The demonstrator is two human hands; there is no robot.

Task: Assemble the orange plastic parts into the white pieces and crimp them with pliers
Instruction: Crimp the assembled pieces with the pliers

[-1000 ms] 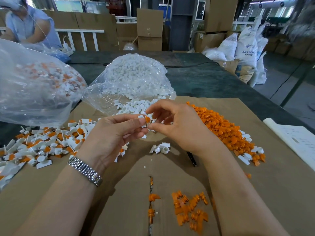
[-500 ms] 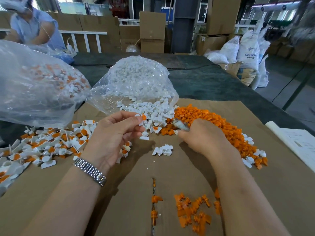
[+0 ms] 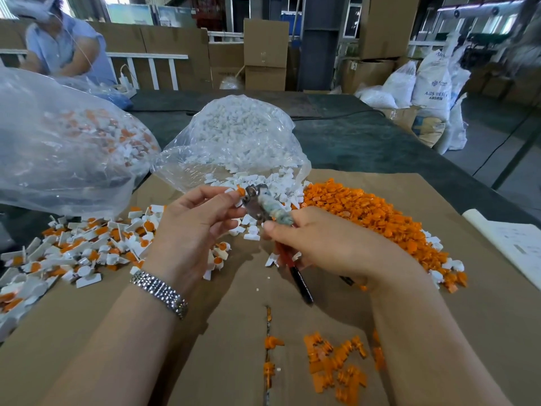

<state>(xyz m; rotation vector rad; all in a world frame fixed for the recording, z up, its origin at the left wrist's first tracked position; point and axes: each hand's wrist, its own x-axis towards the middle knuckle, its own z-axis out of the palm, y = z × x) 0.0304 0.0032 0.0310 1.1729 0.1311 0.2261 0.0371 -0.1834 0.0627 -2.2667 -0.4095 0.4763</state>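
Over on the far left of the bench a big clear bag (image 3: pixel 58 142) bulges with finished white-and-orange pieces, and below it a loose heap of assembled pieces (image 3: pixel 76 247) spreads across the brown cardboard sheet (image 3: pixel 117 332). Next along, the left hand (image 3: pixel 193 230), a metal watch (image 3: pixel 159 293) on its wrist, pinches one small white piece with an orange insert (image 3: pixel 240 192) between thumb and fingertips, holding it up right against the metal nose of the pliers (image 3: pixel 257 205); whether the nose has closed on the piece I cannot tell. Behind the hands a second clear bag (image 3: pixel 234 136) lies open, spilling white pieces (image 3: pixel 263 183) onto the cardboard. The right hand (image 3: pixel 330 244) is curled round the pliers, with the red and black handles sticking out below the palm toward the person. To the right of that hand a broad pile of orange parts (image 3: pixel 369 212) runs along the cardboard, a few white ones mixed in at its near end. Down in front, between the forearms, lies a small scatter of orange sprue scraps (image 3: pixel 336 367). At the far right edge rests a white paper sheet (image 3: pixel 509 244).
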